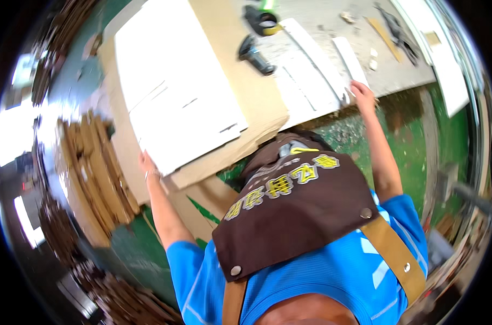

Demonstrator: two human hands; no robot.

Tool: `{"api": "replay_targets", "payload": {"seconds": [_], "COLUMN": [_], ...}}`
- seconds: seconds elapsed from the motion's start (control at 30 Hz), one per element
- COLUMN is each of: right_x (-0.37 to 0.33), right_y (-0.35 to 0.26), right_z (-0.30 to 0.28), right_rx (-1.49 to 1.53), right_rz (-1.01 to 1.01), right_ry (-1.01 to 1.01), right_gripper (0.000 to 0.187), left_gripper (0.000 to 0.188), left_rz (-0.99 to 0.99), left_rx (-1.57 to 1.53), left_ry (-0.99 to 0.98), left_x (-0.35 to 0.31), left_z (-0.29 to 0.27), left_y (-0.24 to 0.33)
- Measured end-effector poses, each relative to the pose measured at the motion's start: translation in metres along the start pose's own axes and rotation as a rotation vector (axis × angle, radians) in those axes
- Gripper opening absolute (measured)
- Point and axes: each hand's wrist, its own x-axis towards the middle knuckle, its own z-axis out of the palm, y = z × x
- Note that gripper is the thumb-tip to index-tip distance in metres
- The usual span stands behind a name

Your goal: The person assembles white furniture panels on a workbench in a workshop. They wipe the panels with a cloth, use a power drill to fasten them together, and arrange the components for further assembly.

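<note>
Left hand at near-left corner of white panel; right hand by strip right of panel; grips unclear. Best keep panel flat.

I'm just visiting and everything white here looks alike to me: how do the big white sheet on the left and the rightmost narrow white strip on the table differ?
The white sheet is broad; the white strip is slim and far smaller.
The sheet lies on brown cardboard, the strip on the grey tabletop.
The sheet shows dark line-like marks; the strip looks plain.
Both are white and lie flat.
</note>
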Motion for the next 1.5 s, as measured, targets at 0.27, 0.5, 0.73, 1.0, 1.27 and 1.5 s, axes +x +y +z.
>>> {"api": "replay_targets", "payload": {"seconds": [0.27, 0.5, 0.73, 1.0, 1.27, 1.5], "right_x": [0.026, 0.001, -0.026, -0.049, -0.113, -0.203], "right_y": [0.004, -0.033, -0.045, -0.052, -0.158, -0.216], "right_z": [-0.025, 0.009, 0.044, 0.099, 0.178, 0.344], "right_rx": [-0.616, -0.760, -0.653, -0.803, 0.612, 0.395], "right_rz": [-0.291, -0.560, -0.652, -0.536, 0.316, 0.363], "right_ry": [0.239, -0.044, -0.090, -0.245, -0.853, -1.110], "right_gripper": [0.043, 0.057, 0.061, 0.079, 0.049, 0.046], "left_gripper": [0.047, 0.044, 0.044, 0.052, 0.056, 0.049], "left_rz": [0.317, 0.346, 0.390, 0.269, 0.171, 0.284], "left_rx": [0.219, -0.025, 0.006, 0.138, 0.238, 0.198], "left_ry": [0.437, 0.250, 0.288, 0.451, 0.409, 0.107], "left_x": [-0.076, -0.157, -0.182, -0.175, -0.126, -0.087], "left_z": [0.033, 0.099, 0.105, 0.068, 0.022, 0.002], "left_y": [0.068, 0.127, 0.096, 0.066, 0.015, -0.016]}}
